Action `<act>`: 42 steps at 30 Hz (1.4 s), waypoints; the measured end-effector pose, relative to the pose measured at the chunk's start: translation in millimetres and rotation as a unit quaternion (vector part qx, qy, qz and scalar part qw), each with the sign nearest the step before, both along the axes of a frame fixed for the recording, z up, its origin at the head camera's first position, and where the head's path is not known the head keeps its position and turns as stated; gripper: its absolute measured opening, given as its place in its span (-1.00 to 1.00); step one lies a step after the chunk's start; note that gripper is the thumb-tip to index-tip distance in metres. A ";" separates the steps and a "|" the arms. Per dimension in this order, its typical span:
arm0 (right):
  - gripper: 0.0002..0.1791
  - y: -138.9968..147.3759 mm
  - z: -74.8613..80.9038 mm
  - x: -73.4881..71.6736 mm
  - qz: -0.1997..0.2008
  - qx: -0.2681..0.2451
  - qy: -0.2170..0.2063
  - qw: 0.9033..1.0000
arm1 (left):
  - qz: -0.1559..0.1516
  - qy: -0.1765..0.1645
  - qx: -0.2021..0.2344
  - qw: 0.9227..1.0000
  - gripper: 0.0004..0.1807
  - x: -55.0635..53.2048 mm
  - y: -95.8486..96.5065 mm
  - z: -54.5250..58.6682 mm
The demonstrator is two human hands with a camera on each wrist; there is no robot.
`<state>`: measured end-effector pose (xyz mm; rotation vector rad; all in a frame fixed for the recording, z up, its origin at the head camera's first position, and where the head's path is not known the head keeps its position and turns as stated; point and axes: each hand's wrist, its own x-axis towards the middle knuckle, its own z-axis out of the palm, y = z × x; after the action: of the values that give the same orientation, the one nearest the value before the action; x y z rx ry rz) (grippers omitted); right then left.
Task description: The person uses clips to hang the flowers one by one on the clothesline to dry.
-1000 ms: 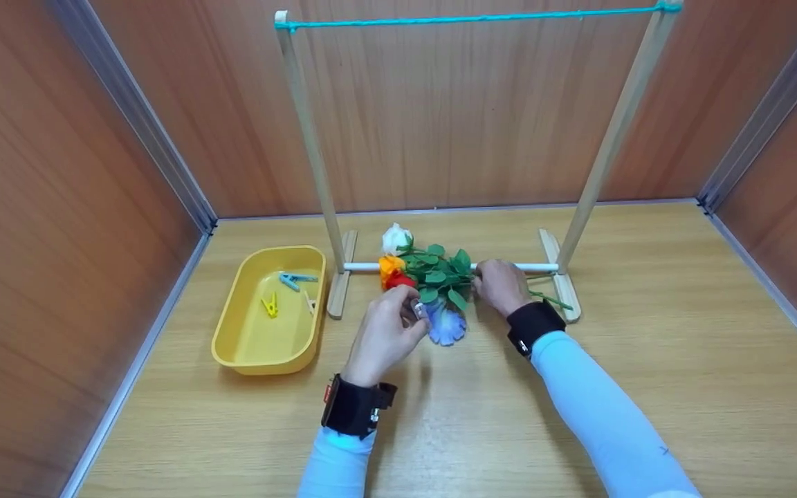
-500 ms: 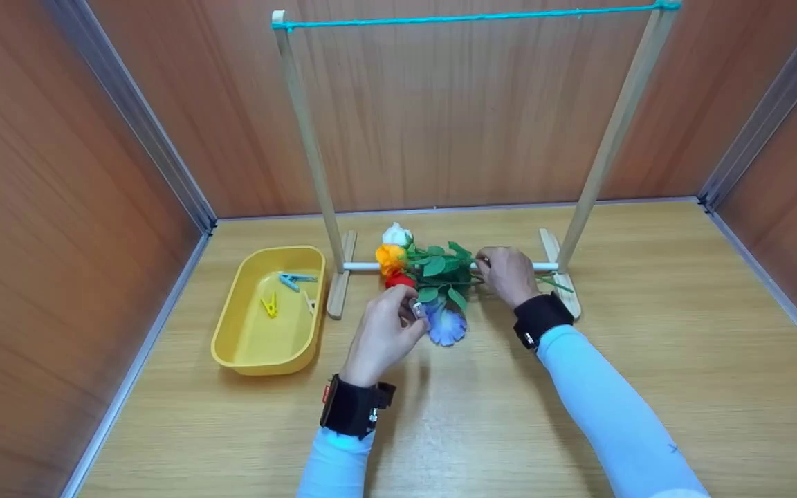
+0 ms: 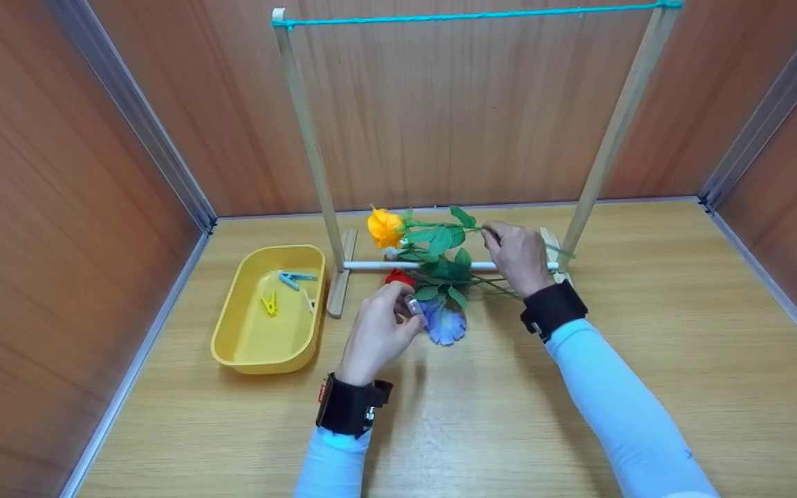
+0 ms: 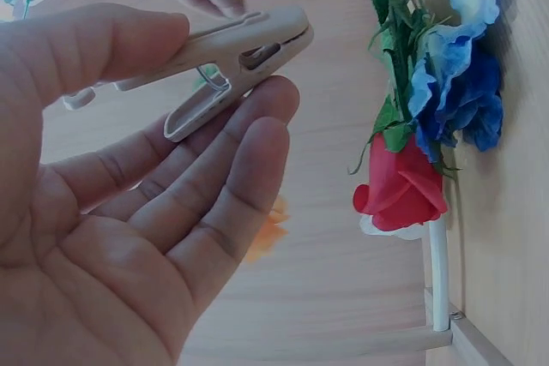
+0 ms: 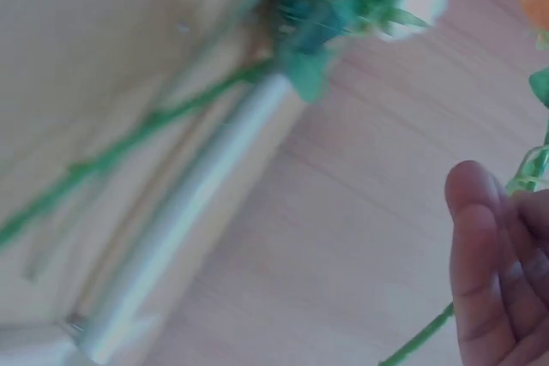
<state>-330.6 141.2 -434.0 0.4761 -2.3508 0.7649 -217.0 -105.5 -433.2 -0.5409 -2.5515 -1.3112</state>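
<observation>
My left hand holds a pale clothespin between thumb and fingers, left of the flowers. Farther right, my right hand pinches the green stem of an orange rose, raised above the other flowers with its bloom pointing left. Beneath it lie a red rose, a blue flower and a white rose, which is mostly hidden in the head view. Their leaves and stems lie across a white rod low on the stand.
A turquoise string stretches between the two wooden posts of the stand. At left sits a yellow tray holding a blue clothespin, a yellow clothespin and a pale clothespin. Wood-grain panels enclose the table.
My right hand has lifted the orange rose off the bunch, moving away from me and slightly right. The left hand stays nearly still with its clothespin.
</observation>
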 end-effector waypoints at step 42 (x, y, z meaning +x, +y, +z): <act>-0.84 27.0 20.1 67.3 0.213 0.128 -0.030 0.968 | -0.004 0.066 0.007 0.998 -0.65 9.6 6.4 21.3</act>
<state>-263.3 168.2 -413.9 1.1101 -2.4451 0.6675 -207.4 -99.0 -411.9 -0.6134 -2.4348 -1.2514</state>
